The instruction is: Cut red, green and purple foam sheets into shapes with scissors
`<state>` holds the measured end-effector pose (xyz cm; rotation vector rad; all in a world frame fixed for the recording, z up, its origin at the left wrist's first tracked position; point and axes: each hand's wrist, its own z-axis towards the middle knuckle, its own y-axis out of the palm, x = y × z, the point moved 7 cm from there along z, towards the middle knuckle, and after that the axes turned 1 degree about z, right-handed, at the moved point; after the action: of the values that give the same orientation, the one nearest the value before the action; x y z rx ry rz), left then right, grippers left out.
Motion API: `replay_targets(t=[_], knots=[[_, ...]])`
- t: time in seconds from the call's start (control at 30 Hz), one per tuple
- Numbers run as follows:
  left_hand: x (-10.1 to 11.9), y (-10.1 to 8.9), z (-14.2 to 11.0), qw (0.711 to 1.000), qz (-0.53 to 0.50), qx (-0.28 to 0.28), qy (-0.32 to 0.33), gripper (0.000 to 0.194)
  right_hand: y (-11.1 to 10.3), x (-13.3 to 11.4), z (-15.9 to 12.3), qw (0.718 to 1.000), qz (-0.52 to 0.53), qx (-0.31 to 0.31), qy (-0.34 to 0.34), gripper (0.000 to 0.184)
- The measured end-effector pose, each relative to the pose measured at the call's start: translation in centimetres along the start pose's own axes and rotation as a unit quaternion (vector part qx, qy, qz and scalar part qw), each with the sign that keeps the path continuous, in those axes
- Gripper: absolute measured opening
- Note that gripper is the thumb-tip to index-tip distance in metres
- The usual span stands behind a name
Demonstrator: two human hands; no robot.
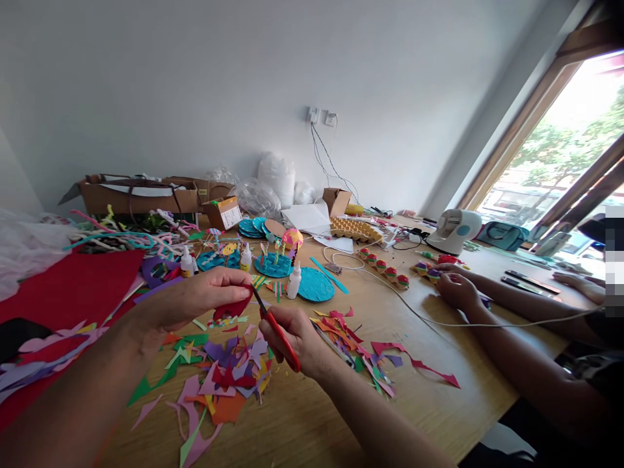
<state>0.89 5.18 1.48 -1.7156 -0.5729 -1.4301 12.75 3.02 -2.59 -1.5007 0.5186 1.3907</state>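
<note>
Between the thumb and fingers of my left hand (214, 296) is a small piece of red paper (238, 304). My right hand (297, 341) grips a pair of scissors (280, 338) with red handles and dark blades. The blade tips meet the right edge of the red paper. Below both hands lies a pile of coloured paper scraps (238, 370) in purple, pink, orange and green. More scraps (341, 335), mostly red and orange, spread to the right of my right hand. A white glue bottle (294, 281) stands just beyond my hands, beside a blue disc (316, 285).
At the right, a co-worker's hands (455, 286) hold painted egg-carton pieces (429, 272). A white cable (404, 302) crosses the table. Red sheets (73, 279) and pipe cleaners (131, 237) lie left. Cardboard boxes (139, 197) stand along the wall, a small white fan (452, 231) near the window.
</note>
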Motion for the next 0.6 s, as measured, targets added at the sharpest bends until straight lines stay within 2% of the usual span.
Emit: replay_targets(t=[0.47, 0.6], knots=[[0.3, -0.4, -0.7, 0.996, 0.069, -0.043, -0.019, 0.024, 0.4, -0.2, -0.1, 0.999, -0.004, -0.039, 0.002, 0.037], [0.7, -1.2, -0.8, 0.998, 0.061, -0.014, -0.019, 0.024, 0.5, -0.2, -0.2, 0.997, 0.054, -0.055, 0.011, 0.043]])
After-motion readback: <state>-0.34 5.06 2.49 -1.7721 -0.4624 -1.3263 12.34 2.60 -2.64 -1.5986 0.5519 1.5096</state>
